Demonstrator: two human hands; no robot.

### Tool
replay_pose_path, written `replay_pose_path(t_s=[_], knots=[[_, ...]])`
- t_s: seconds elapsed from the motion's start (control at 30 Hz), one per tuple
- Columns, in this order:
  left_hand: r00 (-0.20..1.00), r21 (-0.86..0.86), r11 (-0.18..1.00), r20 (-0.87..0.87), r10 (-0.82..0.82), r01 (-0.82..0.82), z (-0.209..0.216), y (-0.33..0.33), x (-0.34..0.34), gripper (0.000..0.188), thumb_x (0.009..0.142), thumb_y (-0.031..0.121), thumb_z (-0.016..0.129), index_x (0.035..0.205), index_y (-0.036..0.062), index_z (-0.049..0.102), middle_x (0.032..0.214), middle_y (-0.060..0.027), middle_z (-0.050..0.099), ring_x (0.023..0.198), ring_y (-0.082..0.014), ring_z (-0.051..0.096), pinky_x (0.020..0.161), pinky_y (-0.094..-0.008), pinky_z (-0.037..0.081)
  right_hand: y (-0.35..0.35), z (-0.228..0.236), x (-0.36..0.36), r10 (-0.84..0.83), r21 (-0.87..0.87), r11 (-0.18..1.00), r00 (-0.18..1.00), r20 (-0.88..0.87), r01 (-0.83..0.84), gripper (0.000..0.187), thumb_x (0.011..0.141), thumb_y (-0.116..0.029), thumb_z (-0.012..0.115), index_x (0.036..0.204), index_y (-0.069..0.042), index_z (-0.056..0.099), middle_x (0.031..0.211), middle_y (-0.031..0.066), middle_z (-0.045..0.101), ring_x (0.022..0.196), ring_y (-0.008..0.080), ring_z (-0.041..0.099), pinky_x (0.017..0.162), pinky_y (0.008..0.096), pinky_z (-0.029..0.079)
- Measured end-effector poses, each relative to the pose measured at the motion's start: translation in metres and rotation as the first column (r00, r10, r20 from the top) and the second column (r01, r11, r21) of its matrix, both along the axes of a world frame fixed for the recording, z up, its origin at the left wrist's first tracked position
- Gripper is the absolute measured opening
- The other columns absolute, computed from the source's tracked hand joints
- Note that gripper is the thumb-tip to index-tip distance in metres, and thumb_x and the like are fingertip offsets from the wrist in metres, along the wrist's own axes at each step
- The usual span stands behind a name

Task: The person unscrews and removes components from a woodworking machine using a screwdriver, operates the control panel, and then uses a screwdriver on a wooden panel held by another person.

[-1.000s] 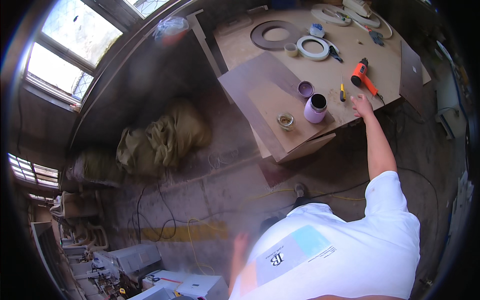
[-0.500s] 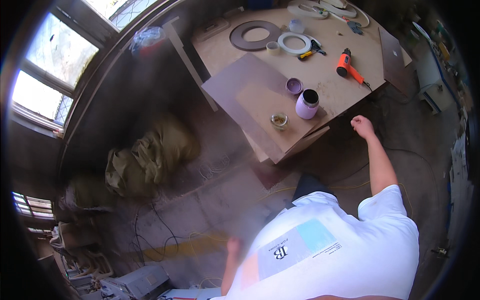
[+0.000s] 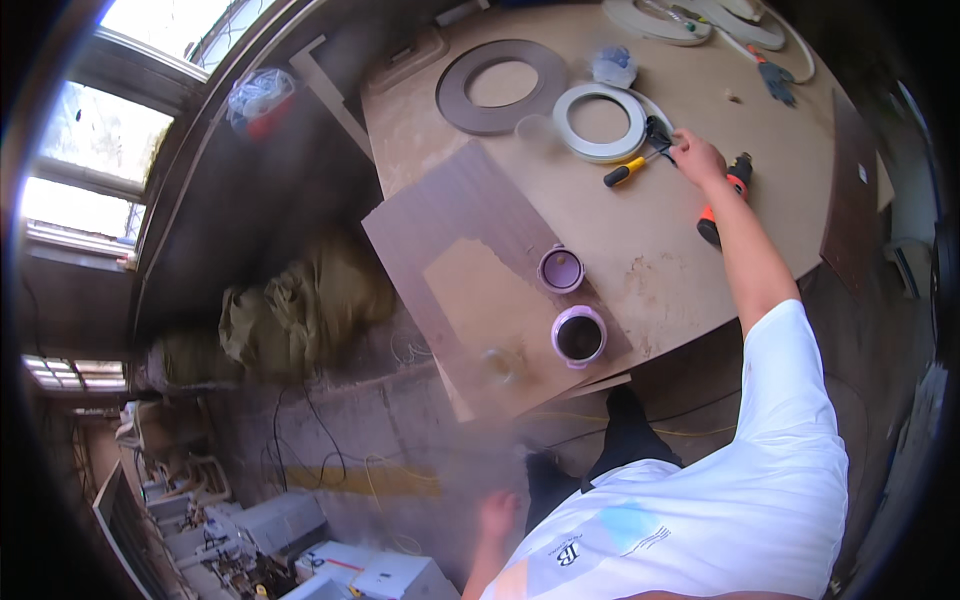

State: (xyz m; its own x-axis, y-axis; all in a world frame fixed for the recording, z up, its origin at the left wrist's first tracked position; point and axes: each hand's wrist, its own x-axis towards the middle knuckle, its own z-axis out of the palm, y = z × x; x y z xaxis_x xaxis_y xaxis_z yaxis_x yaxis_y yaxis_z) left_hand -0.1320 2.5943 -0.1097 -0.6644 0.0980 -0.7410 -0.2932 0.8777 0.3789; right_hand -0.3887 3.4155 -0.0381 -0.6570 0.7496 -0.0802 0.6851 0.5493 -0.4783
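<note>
My right hand (image 3: 699, 159) reaches over the table, its fingers curled at a black-handled tool (image 3: 657, 133), whose exact kind I cannot make out. Beside that tool lies a yellow-and-black handle (image 3: 624, 172), next to a white ring-shaped roll of edging strip (image 3: 640, 118). An orange heat gun (image 3: 708, 222) lies partly behind my right forearm. Low by my body hangs my left hand (image 3: 499, 515), away from the table; it looks hazy and its fingers are not clear.
A brown board (image 3: 430, 205) carries an open lilac flask (image 3: 579, 337), its purple lid (image 3: 561, 269) and a blurred glass jar (image 3: 497, 366). A large brown roll (image 3: 455, 90) lies at the back, with grey gloves (image 3: 775, 82) farther right. Another dark board (image 3: 850, 190) rests at the right edge.
My right hand has moved from beside the table's front edge up to the tools on it. My body and view have come closer to the table. The left hand still hangs low.
</note>
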Motion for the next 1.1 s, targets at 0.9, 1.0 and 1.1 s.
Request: replay_pose_path(t_s=[0.9, 1.0, 1.1], knots=[[0.923, 0.922, 0.051, 0.380, 0.065, -0.383, 0.228, 0.300, -0.105, 0.062, 0.103, 0.049, 0.053, 0.148, 0.0069, 0.043, 0.140, -0.0089, 0.055, 0.122, -0.0223, 0.057, 0.105, -0.0375, 0.043, -0.287, 0.224, 0.113, 0.639, 0.353, 0.515, 0.076, -0.765, -0.781, 0.036, 0.074, 0.011, 0.069, 0.105, -0.007, 0.073, 0.094, 0.0063, 0.073, 0.083, 0.0228, 0.068, 0.076, 0.0342, 0.055], [0.840, 0.770, -0.385, 0.541, -0.030, -0.509, 0.217, 0.251, -0.065, 0.066, 0.101, 0.058, 0.050, 0.144, 0.0074, 0.047, 0.136, -0.0095, 0.057, 0.121, -0.0230, 0.057, 0.106, -0.0394, 0.044, -0.377, 0.216, 0.148, 0.825, 0.483, 0.259, -0.068, -0.561, -0.837, 0.032, 0.072, -0.005, 0.077, 0.104, -0.010, 0.075, 0.085, 0.0019, 0.073, 0.075, 0.0233, 0.067, 0.073, 0.0350, 0.055], [0.689, 0.699, -0.499, 0.681, 0.246, -0.513, 0.220, 0.177, -0.032, 0.058, 0.103, 0.051, 0.051, 0.141, 0.0066, 0.048, 0.133, -0.0105, 0.058, 0.120, -0.0236, 0.058, 0.102, -0.0398, 0.047, -0.459, 0.205, 0.180, 0.870, 0.483, -0.039, -0.267, -0.414, -0.875, 0.031, 0.074, -0.012, 0.081, 0.104, -0.015, 0.077, 0.083, -0.0002, 0.073, 0.078, 0.0233, 0.068, 0.073, 0.0350, 0.056]])
